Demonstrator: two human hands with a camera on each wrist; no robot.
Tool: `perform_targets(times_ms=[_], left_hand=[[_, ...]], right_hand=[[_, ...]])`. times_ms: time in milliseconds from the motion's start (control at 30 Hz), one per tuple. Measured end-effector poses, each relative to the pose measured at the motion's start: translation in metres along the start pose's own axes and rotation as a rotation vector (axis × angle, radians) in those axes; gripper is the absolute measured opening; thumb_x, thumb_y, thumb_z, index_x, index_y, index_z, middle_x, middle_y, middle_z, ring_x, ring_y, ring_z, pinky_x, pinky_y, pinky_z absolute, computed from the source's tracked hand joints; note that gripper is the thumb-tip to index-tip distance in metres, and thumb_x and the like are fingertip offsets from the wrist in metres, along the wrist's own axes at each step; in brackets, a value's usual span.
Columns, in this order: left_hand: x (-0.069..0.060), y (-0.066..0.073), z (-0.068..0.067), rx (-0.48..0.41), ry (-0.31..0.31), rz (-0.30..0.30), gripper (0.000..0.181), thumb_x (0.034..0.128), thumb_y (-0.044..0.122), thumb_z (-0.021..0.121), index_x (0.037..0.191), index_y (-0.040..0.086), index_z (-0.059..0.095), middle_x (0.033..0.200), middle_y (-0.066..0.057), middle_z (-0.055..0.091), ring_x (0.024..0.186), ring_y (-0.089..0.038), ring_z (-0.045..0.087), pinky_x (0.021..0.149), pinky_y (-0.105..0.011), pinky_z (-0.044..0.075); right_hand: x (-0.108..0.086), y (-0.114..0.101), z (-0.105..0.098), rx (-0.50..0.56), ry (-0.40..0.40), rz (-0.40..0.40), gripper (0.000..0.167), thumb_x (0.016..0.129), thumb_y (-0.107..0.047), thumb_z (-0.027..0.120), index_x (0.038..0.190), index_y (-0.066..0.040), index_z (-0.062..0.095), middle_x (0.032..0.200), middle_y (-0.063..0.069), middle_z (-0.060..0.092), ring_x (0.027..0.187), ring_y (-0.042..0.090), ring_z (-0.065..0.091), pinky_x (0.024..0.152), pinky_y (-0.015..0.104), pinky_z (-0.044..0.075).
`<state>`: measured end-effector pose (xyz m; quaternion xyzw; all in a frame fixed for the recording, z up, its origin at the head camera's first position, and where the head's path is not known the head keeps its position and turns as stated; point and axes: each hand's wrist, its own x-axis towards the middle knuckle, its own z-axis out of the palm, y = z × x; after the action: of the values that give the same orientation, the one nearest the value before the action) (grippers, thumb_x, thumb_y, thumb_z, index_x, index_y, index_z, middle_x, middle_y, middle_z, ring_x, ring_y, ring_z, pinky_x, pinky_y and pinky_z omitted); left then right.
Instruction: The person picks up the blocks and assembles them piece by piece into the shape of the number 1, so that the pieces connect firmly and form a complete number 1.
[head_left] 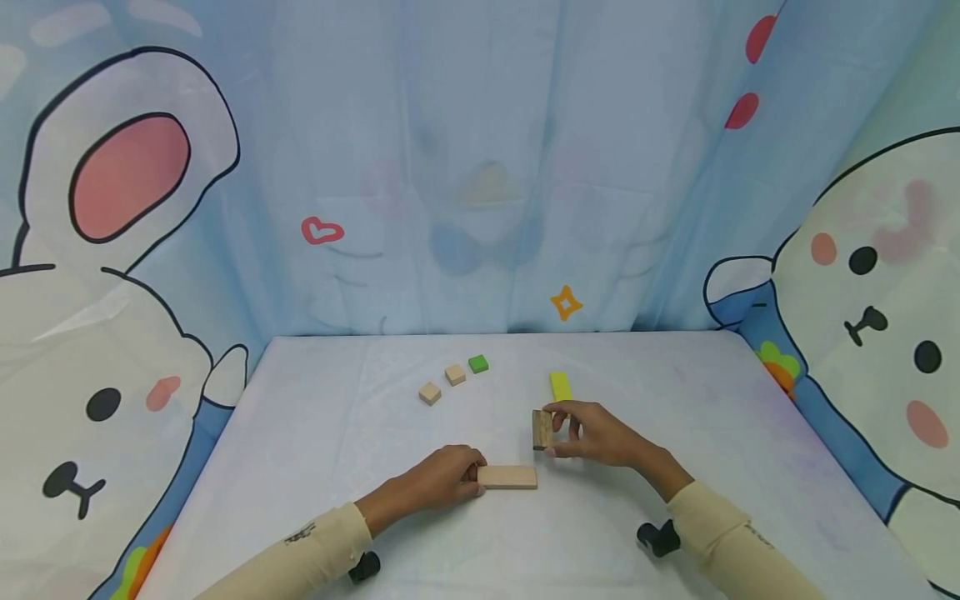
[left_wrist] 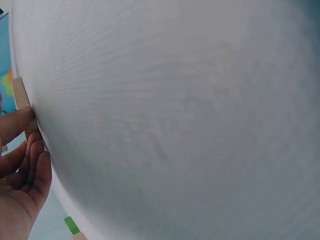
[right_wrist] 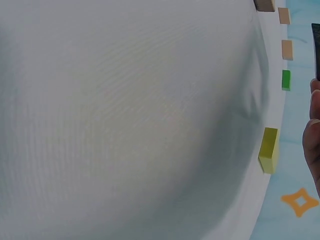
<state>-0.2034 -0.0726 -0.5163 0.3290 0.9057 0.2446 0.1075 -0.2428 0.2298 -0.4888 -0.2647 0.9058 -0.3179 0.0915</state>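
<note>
Head view: a dark wood-grained block (head_left: pixel 542 430) stands near the middle of the table (head_left: pixel 360 417), pinched between the thumb and fingers of the right hand (head_left: pixel 596 435). Whether its base touches the tabletop cannot be told. Nearer the person, a flat pale plank (head_left: pixel 507 477) lies crosswise; the left hand (head_left: pixel 448 477) grips its left end, thumb and fingers closed on the wood. Block and plank are apart. Right wrist view catches only part of the right hand and the block, at the frame's edge.

A yellow block (head_left: pixel 560 386) is just beyond the right hand's fingers. Farther left, 3 small pieces form a slanting row, spaced apart: an end cube (head_left: pixel 430 393), a middle cube (head_left: pixel 455 374), both plain wood, and a green block (head_left: pixel 478 363). Behind the table hangs a blue curtain (head_left: pixel 480 108).
</note>
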Motion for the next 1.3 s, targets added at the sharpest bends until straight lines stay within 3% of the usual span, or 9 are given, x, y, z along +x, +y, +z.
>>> perform_targets(times_ms=[633,1300], left_hand=[[0.002,0.001,-0.003,-0.013,-0.009,-0.020,0.030,0.0908,0.019,0.076,0.116,0.005,0.069,0.082,0.010,0.058,0.072,0.001,0.049,0.066,-0.017,0.044],[0.004,0.001,-0.004,-0.031,-0.046,-0.026,0.029,0.0914,0.020,0.075,0.115,0.005,0.069,0.080,0.011,0.058,0.070,0.002,0.049,0.065,-0.017,0.044]], right_hand=[[0.009,-0.012,-0.002,0.019,-0.020,0.016,0.067,0.081,-0.037,0.084,0.136,-0.007,0.059,0.101,-0.001,0.062,0.075,0.010,0.055,0.061,0.023,0.049],[0.010,-0.023,0.009,0.052,-0.041,-0.004,0.068,0.081,-0.037,0.084,0.137,-0.008,0.058,0.102,0.002,0.063,0.075,0.009,0.055,0.062,0.022,0.049]])
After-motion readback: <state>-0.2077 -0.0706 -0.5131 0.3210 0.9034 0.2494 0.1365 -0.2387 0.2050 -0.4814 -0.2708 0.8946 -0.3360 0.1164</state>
